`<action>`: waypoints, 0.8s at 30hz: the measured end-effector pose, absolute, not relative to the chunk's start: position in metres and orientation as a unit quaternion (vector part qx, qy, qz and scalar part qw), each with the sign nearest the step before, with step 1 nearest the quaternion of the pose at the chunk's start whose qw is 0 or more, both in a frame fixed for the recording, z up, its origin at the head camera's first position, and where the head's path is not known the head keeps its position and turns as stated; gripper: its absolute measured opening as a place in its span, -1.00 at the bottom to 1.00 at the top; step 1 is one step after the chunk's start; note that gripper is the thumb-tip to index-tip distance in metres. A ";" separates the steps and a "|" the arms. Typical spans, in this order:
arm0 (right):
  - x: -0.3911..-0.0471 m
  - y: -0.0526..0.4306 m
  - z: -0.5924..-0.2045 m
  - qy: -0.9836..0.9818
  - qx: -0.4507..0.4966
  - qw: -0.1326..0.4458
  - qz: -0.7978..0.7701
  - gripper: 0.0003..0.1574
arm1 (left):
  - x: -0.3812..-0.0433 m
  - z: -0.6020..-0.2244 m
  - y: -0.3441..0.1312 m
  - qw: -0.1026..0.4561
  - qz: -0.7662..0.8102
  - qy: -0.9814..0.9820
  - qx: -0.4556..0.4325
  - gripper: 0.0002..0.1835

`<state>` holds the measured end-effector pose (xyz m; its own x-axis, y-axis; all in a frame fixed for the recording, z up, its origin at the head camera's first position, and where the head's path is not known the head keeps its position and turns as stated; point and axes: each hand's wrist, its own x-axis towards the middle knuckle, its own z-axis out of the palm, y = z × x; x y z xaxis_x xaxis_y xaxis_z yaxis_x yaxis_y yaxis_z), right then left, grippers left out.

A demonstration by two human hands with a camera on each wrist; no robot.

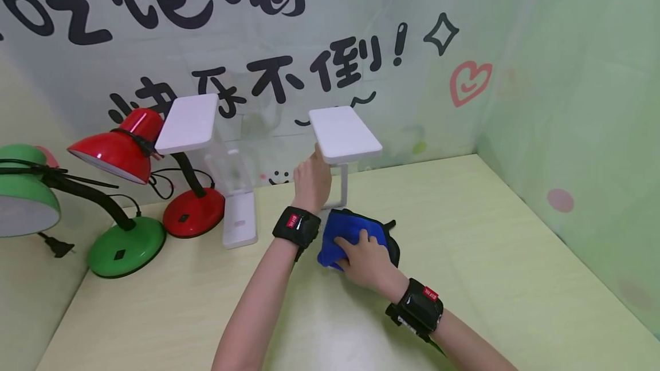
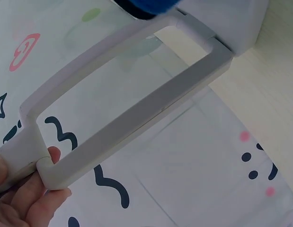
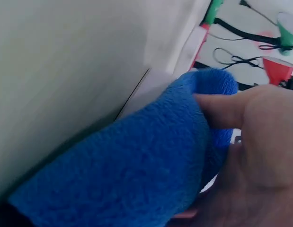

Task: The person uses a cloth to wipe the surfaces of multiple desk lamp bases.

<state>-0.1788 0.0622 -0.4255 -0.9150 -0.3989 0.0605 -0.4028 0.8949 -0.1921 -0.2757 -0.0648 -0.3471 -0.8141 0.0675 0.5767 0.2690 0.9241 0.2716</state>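
A white desk lamp (image 1: 345, 133) with a flat rectangular head stands in the middle of the table. My left hand (image 1: 313, 183) grips it at the hinge just under the head; the left wrist view shows the thumb and fingers around that joint (image 2: 30, 165) and the open frame-like stem (image 2: 141, 113). Low by the lamp's foot, my right hand (image 1: 372, 265) holds a fluffy blue cloth (image 1: 340, 233) with a dark underside. The right wrist view has the cloth (image 3: 137, 161) bunched under the thumb and fingers, over the white base, which it largely hides.
To the left stand a second white lamp (image 1: 239, 219), a red lamp (image 1: 193, 213) and a green lamp (image 1: 126, 251). Their cords are bundled, and a black plug (image 1: 58, 247) hangs near the green one. A wall sheet with large lettering (image 1: 278, 79) rises behind the table.
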 end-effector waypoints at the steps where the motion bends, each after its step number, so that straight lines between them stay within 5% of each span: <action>1: -0.178 0.063 -0.426 -0.974 0.199 0.012 0.105 -0.47 | -0.276 -0.347 -0.065 0.291 -0.173 -0.937 -0.090 -0.72; 15: -0.225 0.066 -0.427 -0.977 0.161 -0.048 0.132 -0.38 | -0.277 -0.347 -0.064 0.285 -0.172 -0.938 -0.093 -0.73; 24: -0.179 0.070 -0.435 -0.971 0.221 0.048 0.076 -0.49 | -0.278 -0.347 -0.065 0.293 -0.141 -0.942 -0.082 -0.76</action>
